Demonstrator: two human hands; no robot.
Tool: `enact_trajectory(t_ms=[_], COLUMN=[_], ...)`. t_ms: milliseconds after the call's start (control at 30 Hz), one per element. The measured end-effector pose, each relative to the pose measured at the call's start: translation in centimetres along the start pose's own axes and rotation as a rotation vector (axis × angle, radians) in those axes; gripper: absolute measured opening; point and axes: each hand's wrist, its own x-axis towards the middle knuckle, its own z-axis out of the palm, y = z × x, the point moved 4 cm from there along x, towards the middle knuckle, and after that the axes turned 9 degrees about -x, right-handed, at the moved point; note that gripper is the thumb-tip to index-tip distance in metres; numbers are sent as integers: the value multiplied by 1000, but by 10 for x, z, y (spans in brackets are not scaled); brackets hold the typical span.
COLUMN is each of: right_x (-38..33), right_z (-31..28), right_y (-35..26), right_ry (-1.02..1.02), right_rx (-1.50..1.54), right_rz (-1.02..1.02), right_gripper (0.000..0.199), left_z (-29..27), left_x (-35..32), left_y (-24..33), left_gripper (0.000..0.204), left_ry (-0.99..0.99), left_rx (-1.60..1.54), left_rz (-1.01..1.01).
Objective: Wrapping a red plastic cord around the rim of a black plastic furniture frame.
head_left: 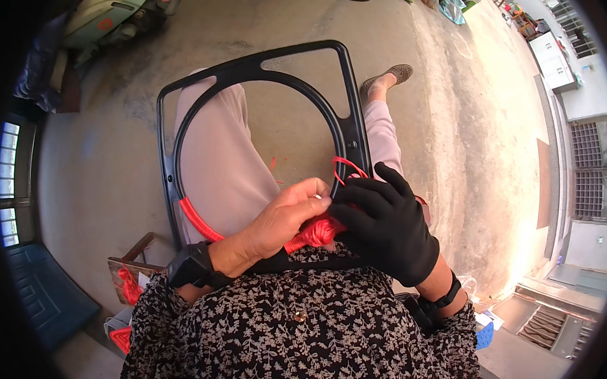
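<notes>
A black plastic frame (237,68) with a round ring inside a squared outline rests across my lap. Red cord is wrapped tightly round the ring's lower left part (199,219). A bunched hank of red cord (318,233) lies by the ring's lower right part, between my hands. My bare left hand (282,215) is closed, thumb and forefinger pinched at the ring's inner edge; what they grip is hidden. My right hand (390,226), in a black glove, curls over the ring's lower right side and the cord there. Above its fingers, a loose red cord loop (348,165) rises.
Small red scraps lie on the concrete floor (281,155) beyond my knees. On my left are a wooden stool (123,280) with red cord on it and a blue-green panelled thing (46,291). A vehicle (112,16) stands far left, a white cabinet (552,61) far right.
</notes>
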Motion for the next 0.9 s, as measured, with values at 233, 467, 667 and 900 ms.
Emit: enact_trajectory(t_ms=[233, 467, 667, 900], right_x=[-30, -84, -128, -204], right_z=[9, 14, 13, 32], right_y=[21, 65, 91, 174], right_ry=[152, 825, 935, 1376], right_rx=[895, 2037, 2042, 1598], right_rz=[413, 621, 713, 725], right_gripper=[46, 32, 28, 33], left_z=[1, -12, -9, -10], left_x=[-4, 4, 8, 4], left_y=[9, 9, -4, -5], left_gripper=[21, 21, 19, 14], left_ry=[64, 171, 188, 162], left_rx=[67, 185, 37, -29], left_rz=[-69, -45, -13, -19])
